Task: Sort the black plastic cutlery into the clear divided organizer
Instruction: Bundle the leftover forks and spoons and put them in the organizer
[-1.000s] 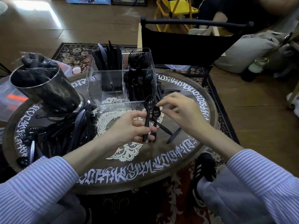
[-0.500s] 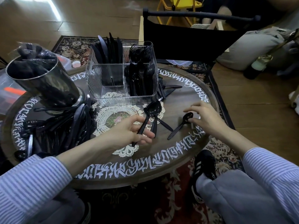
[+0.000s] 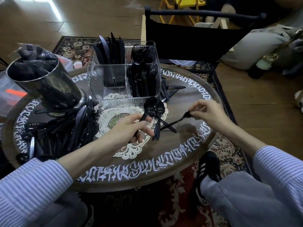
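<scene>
Your left hand (image 3: 131,128) grips a small bunch of black plastic spoons (image 3: 153,110) by the handles, bowls fanned upward just in front of the clear divided plastic organizer (image 3: 98,82). Your right hand (image 3: 208,112) pinches one more black plastic spoon (image 3: 176,123) at its bowl end, handle trailing toward the left-hand bunch. It's motion-blurred, so I can't tell if the handle tip touches the table.

The step looks like gathering: feed that single spoon into the left-hand bunch, then drop the lot in the spoon compartment. Bring the handle in beside your left thumb, parallel to the handles already held, bowl on the same side as the other bowls. Open the left fingers only enough to admit it, since a loose bunch is likely to scissor and slip. At least one spoon lies crossed on the round wooden table with white lettering (image 3: 188,154) below your grip; don't snag it.

Spoons already stand in the organizer's near right section, just beyond the bowls you hold. Forks seem to be in the section behind it and knives in the far left one; the near left looks empty. Lower the bunch handles-down and release once they bottom out.

Unsorted black cutlery (image 3: 68,128) is heaped left of your left hand, beneath the tilted metal cup (image 3: 41,82).
</scene>
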